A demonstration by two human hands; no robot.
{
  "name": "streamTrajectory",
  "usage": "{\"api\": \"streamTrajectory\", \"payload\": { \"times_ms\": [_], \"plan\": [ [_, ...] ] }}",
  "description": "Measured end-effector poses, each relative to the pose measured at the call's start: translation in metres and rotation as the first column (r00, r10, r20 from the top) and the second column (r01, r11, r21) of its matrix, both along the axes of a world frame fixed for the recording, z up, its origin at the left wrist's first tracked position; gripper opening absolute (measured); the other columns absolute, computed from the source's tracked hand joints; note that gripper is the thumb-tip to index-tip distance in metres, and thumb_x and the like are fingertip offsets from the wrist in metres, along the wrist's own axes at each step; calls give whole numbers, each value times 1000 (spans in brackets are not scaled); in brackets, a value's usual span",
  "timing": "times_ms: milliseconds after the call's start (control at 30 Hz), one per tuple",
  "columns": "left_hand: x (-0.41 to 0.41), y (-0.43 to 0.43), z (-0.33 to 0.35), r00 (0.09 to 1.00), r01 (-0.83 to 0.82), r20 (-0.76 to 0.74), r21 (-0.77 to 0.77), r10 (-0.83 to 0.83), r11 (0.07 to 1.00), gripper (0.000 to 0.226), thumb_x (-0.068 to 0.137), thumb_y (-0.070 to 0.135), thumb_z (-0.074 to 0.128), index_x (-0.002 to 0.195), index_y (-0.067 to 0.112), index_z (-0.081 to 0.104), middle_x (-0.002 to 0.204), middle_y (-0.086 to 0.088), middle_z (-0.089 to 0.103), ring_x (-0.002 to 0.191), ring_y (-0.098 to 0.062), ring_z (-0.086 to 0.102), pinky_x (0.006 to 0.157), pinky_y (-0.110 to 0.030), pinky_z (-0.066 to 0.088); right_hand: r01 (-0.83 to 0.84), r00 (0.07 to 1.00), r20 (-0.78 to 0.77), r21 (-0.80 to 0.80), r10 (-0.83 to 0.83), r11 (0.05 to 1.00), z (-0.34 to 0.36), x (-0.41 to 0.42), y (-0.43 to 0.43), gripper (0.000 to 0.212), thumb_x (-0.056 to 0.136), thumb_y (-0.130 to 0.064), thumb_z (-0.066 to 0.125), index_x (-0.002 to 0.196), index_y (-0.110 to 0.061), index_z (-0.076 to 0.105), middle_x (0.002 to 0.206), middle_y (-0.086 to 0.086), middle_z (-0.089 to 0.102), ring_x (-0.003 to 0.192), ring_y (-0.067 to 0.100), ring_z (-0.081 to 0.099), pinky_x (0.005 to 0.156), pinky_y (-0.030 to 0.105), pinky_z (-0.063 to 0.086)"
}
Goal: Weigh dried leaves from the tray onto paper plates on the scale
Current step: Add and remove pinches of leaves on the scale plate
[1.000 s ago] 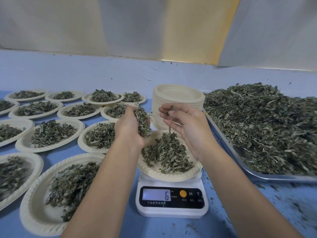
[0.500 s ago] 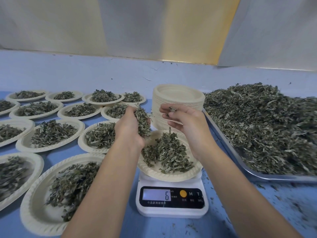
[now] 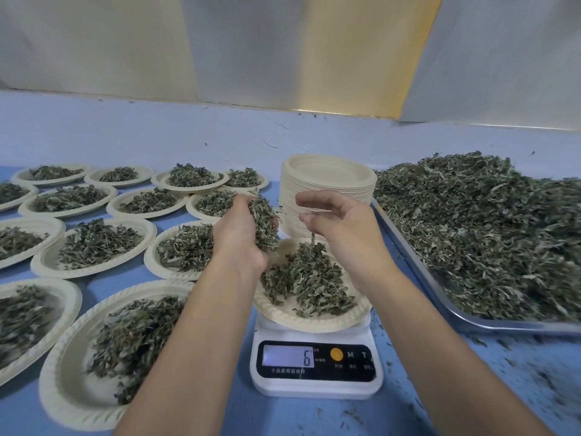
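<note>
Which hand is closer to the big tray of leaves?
Right. The right hand hovers over the plate on the scale, just left of the tray. The left hand, gripping a handful of leaves, is farther left.

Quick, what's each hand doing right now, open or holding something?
Left hand: closed round a clump of dried leaves.
Right hand: open, fingers relaxed, holding nothing.

Centre: the scale [image 3: 316, 388], hemmed by filled plates [image 3: 146, 229] crowding the bench [image 3: 456, 391] to its left, the plate stack [image 3: 327, 180] just behind, and the tray [image 3: 405, 247] close on its right. Bare bench, strewn with leaf crumbs [image 3: 479, 341], lies open at near right.
</note>
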State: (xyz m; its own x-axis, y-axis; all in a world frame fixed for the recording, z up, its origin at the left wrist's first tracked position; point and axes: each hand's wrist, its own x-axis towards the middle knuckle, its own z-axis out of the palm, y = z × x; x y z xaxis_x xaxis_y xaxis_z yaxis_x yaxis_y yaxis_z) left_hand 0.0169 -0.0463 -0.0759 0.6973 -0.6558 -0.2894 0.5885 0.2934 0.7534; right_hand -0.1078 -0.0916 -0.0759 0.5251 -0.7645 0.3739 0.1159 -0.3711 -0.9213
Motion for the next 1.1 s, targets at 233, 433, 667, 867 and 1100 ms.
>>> {"api": "streamTrajectory", "payload": {
  "times_ms": [233,433,667,867,1100],
  "plan": [
    [-2,-1,-2,996,51,65,52,-55,997,22,90,27,52,73,14,57,40,-2,54,32,-16,51,37,-27,45,-3,1000,18,-2,3,1000,-2,3,0,29,87,7,56,93,-18,70,95,-6,72,85,4,69,75,10,49],
    [-2,0,0,999,34,36,4,-34,999,24,92,21,51,70,11,53,37,-1,51,27,-13,48,33,-22,43,72,997,-22,-74,-74,995,-3,0,-1,40,78,13,61,86,-26,69,88,-15,70,75,-1,63,71,14,52],
    [-8,3,4,987,53,150,39,-59,998,17,90,25,54,85,12,63,50,-3,62,39,-17,57,40,-28,47,13,1000,-6,-64,-14,998,0,3,6,24,80,-9,75,99,-22,69,101,-7,70,78,-1,63,74,13,52],
    [-23,4,6,926,23,375,71,-48,997,17,93,24,50,96,19,66,97,-7,69,93,-27,66,81,-44,52,-9,1000,-21,-128,6,992,2,5,12,29,80,-11,75,103,-26,68,98,-7,68,81,3,64,73,16,53],
    [-33,2,4,734,-46,679,56,-5,997,27,97,21,45,73,24,56,70,10,52,60,-1,47,59,-20,41,61,998,-19,-148,-65,987,-2,7,8,21,78,-9,74,86,-27,64,77,-20,65,57,-3,54,63,15,46]
  ]
}}
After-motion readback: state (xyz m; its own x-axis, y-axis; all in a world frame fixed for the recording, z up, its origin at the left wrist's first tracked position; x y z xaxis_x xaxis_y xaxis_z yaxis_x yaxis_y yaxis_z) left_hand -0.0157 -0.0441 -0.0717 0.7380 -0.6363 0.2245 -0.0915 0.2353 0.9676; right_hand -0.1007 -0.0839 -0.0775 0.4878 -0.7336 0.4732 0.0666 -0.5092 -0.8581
